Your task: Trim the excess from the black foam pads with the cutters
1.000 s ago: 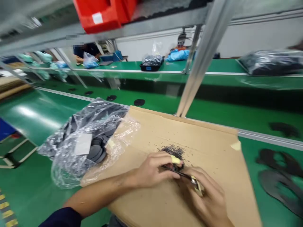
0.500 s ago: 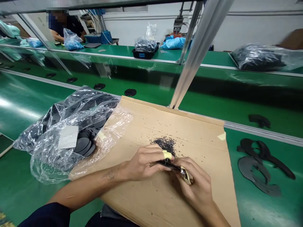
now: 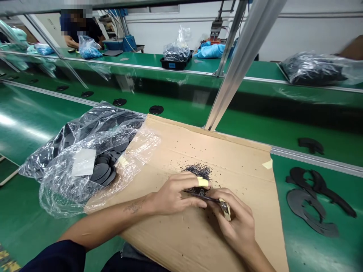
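Observation:
Between finger and thumb, my left hand (image 3: 177, 192) holds a thin black part (image 3: 195, 193), with yellow tape round one fingertip. Closed round a small metal tool (image 3: 225, 207) with a pale wrapping, my right hand (image 3: 236, 219) meets the right end of the black part. Both hands are above a brown cardboard sheet (image 3: 241, 158). Just beyond them lies a pile of small black bits (image 3: 198, 170), scattered outward on the cardboard. How the tool's tip touches the part is hidden by the fingers.
At left, a clear plastic bag (image 3: 85, 143) holds many black discs (image 3: 100, 172). Curved black pieces (image 3: 306, 207) lie on the green table at right. Behind, a metal post (image 3: 244, 56) rises by a green belt carrying black discs (image 3: 156, 109). A person (image 3: 81, 28) sits at back left.
The view has shifted slightly. My left thumb and fingers have parted a little around the black part, and the tool in my right hand has turned slightly.

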Action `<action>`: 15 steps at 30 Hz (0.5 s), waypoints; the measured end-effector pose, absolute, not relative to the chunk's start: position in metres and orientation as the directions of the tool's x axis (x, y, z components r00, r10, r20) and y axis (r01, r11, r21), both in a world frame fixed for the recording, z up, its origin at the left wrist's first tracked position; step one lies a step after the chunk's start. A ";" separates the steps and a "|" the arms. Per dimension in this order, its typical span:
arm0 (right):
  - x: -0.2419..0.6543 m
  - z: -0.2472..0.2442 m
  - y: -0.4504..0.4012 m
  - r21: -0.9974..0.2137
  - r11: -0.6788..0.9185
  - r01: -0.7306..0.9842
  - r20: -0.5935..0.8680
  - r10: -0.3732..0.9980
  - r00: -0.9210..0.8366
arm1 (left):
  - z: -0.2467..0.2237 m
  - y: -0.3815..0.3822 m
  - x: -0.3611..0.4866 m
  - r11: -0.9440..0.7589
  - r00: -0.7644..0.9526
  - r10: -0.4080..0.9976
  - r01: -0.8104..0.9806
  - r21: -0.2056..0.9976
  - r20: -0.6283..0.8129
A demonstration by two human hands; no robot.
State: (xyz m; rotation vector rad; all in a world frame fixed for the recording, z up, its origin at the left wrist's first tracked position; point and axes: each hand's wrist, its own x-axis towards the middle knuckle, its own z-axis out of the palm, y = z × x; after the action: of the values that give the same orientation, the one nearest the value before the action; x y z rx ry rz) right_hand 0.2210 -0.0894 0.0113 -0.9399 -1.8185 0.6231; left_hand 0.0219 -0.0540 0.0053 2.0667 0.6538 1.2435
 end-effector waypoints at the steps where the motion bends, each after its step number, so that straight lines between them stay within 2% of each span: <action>1: 0.221 0.012 -0.089 -0.758 0.562 0.330 0.512 0.827 -0.232 | 0.005 -0.054 0.022 -0.647 0.433 0.708 0.083 0.758 0.557; 3: 0.221 0.012 -0.088 -0.772 0.536 0.343 0.492 0.844 -0.212 | 0.005 -0.055 0.022 -0.616 0.423 0.733 0.082 0.784 0.532; 8: 0.227 0.010 -0.083 -0.752 0.476 0.457 0.463 0.874 -0.149 | 0.007 -0.051 0.018 -0.664 0.400 0.714 0.125 0.737 0.575; 15: 0.237 0.002 -0.079 -0.492 0.598 0.633 0.510 0.787 -0.346 | 0.007 -0.047 0.013 -0.708 0.480 0.658 0.132 0.694 0.580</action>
State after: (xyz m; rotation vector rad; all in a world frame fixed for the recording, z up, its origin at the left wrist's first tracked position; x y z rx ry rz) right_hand 0.2368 -0.0788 0.0025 -1.1195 -2.0883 0.2682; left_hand 0.0134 -0.0471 0.0068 2.1524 0.6506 1.1911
